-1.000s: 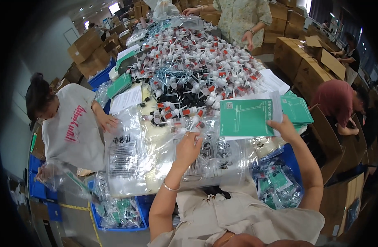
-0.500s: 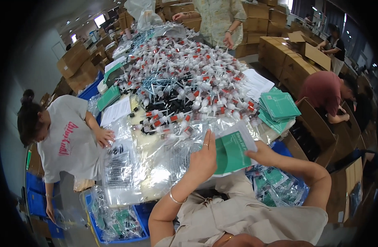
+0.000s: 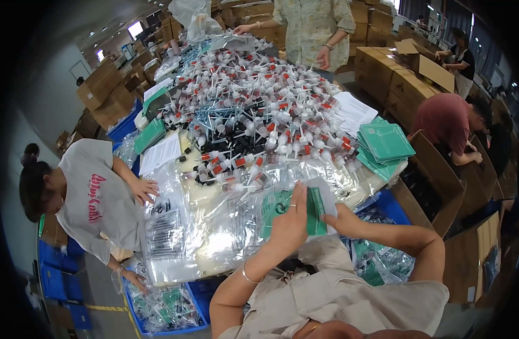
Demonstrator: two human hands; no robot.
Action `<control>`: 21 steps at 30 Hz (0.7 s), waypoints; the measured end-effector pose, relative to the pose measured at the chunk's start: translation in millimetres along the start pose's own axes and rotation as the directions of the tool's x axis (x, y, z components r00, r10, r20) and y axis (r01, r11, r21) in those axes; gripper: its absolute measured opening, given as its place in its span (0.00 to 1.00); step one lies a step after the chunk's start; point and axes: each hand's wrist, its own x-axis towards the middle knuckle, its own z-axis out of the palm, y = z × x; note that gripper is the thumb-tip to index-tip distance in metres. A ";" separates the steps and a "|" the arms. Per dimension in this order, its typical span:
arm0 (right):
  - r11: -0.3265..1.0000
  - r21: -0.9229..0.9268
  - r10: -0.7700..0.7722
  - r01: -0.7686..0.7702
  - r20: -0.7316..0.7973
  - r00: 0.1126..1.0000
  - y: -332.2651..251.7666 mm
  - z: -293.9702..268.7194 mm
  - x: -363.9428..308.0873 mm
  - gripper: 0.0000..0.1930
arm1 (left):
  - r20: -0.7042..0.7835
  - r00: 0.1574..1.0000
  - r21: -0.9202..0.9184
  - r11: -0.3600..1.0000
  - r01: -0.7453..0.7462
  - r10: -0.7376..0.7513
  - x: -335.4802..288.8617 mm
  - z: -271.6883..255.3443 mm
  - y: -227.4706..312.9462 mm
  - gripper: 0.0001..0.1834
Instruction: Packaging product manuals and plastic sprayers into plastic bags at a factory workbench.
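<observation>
In front of me, over the near edge of the table, a green booklet [image 3: 317, 210] with white paper [image 3: 322, 187] behind it is between my hands. My left hand [image 3: 291, 223] grips it with the fingers held together and upright across the middle, green showing on both sides. At its right edge my right hand [image 3: 345, 220] pinches it, thumb on the near face. Clear plastic bags [image 3: 214, 226] lie on the table below and left of the booklet. Beyond them rises a large heap of small clear vials [image 3: 282, 107] with red and white parts.
Green booklets [image 3: 386, 142] are stacked at right, beside white sheets [image 3: 355, 113]. Blue bins with filled bags [image 3: 168, 308] stand at lower left and right. A co-worker in a white shirt [image 3: 95, 192] is at left; another person stands across the table [image 3: 313, 39]. Cardboard boxes [image 3: 434, 175] line the right.
The booklet has turned and shifted left, now showing green on both sides of my left hand. The co-worker at left has brought a hand over the bin of filled bags.
</observation>
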 end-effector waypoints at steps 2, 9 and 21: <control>0.966 0.249 -0.037 0.068 -0.128 0.991 9.4 9.6 10.4 0.10 | 0.011 1.000 -0.051 0.999 -0.012 0.012 0.1 -0.6 3.0 0.43; 0.907 0.200 -0.409 0.372 0.196 0.891 45.3 47.1 70.5 0.11 | -0.012 1.000 -0.239 0.971 -0.008 0.006 5.7 2.4 1.3 0.42; 0.602 -0.767 -0.437 -0.224 -0.550 0.712 85.0 -47.9 59.1 0.36 | -0.105 0.988 -0.212 0.973 0.091 -0.115 -19.0 59.8 -64.4 0.38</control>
